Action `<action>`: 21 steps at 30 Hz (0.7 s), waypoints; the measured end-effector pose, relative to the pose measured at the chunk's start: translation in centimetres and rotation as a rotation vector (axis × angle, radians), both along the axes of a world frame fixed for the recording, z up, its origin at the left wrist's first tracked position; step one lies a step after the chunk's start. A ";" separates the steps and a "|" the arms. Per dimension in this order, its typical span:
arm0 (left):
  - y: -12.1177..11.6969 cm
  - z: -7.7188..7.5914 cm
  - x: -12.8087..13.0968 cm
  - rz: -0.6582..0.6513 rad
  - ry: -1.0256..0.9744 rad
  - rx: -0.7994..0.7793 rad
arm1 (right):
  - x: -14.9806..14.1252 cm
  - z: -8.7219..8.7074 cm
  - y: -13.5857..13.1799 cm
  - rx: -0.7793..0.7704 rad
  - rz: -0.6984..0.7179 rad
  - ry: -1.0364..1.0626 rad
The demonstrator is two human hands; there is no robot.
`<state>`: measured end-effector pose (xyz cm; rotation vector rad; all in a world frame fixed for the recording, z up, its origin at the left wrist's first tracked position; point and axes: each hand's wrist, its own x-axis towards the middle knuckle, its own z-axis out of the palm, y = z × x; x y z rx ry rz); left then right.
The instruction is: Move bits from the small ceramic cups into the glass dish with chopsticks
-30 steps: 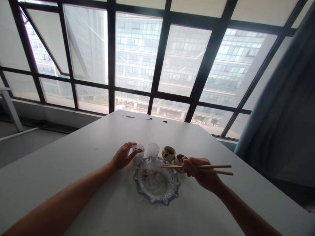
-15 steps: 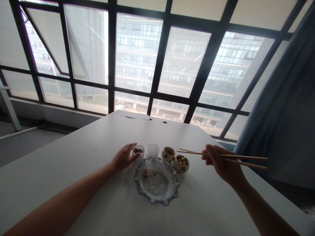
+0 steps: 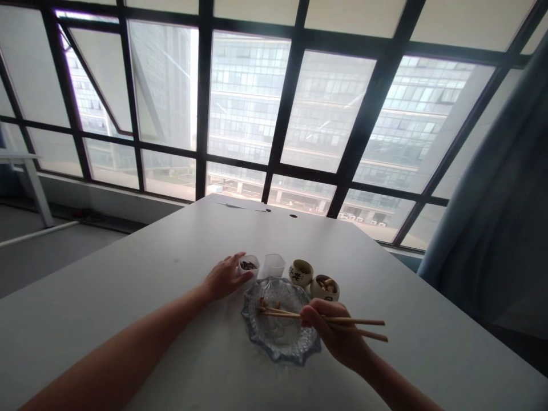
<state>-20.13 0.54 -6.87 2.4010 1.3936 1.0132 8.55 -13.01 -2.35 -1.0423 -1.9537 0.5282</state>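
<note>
Chopsticks (image 3: 363,322) gripped in R hand (image 3: 338,330), tips at few brown pcs (image 3: 261,302) left in glass dish (image 3: 287,358), pinch unclear; filled cup (image 3: 253,276) clasped by L hand (image 3: 222,279), well off worktop's (image 3: 188,354) far edge; bowl (image 3: 319,289) already stocked.

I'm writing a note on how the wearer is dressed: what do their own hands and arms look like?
The left hand and right hand are bare, without gloves. No sleeve covers the left forearm or right forearm where they show, and no watch or bracelet is visible. Small details are too blurred to tell.
</note>
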 end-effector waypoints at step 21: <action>0.0 -0.2 -0.1 0.001 0.005 0.007 | 2.2 -2.1 3.6 -0.376 -0.294 0.910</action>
